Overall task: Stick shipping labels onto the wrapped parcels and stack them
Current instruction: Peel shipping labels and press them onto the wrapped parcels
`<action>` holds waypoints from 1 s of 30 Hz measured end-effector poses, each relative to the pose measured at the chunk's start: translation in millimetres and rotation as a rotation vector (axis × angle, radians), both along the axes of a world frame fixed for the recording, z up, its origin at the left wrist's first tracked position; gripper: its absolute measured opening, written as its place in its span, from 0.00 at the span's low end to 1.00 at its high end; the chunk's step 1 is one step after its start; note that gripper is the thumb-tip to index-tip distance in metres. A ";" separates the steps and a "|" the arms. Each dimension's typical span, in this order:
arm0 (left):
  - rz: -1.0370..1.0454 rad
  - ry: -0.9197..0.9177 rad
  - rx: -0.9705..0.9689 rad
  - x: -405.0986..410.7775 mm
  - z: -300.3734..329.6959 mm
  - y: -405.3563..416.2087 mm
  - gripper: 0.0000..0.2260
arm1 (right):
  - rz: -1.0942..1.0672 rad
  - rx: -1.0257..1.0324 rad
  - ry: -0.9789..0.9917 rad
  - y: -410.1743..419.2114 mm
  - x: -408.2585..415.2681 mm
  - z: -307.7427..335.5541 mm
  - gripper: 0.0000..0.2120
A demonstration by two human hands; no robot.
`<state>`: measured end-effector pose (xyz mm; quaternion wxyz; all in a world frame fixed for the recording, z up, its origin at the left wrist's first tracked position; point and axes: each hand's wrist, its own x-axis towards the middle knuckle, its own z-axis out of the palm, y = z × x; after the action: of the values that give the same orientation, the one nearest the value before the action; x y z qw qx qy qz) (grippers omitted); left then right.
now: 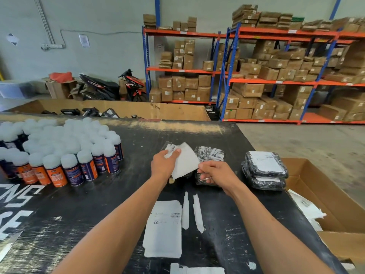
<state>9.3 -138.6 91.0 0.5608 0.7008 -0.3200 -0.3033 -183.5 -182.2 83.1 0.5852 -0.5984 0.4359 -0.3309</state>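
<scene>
Above the black worktable [122,194], left hand [165,165] and right hand [214,173] pinch a white paper shipping label [186,161]; peel its backing evenly, avoiding creases

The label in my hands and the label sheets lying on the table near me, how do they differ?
The held label is lifted and tilted, pinched by the left hand and right hand; the label sheets lie flat in a pile, untouched. The held one shows a blank side; the pile's top sheet shows print and a barcode. Both are white paper.
</scene>
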 end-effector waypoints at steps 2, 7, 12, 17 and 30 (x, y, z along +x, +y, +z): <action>0.015 -0.397 0.119 -2.8 -0.7 3.0 0.30 | -0.031 -0.014 -0.025 -2.5 -0.2 3.1 0.06; -0.269 -0.560 -0.198 -25.5 15.3 13.2 0.10 | -0.030 -0.068 -0.038 -13.7 -2.7 14.3 0.08; -0.399 -0.359 -0.201 -40.3 19.0 0.7 0.08 | -0.007 -0.076 -0.070 -27.1 -7.4 24.8 0.06; -0.410 -0.305 -0.225 -48.5 24.6 -13.3 0.07 | 0.006 -0.128 -0.052 -41.1 -19.3 27.9 0.06; -0.409 -0.401 -0.224 -64.0 32.5 -37.4 0.08 | 0.063 -0.197 0.011 -67.6 -39.4 28.6 0.06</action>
<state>-54.7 -176.0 123.5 0.4876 0.6014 -0.5901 -0.2286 -222.9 -249.8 111.7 0.5313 -0.6681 0.3856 -0.3502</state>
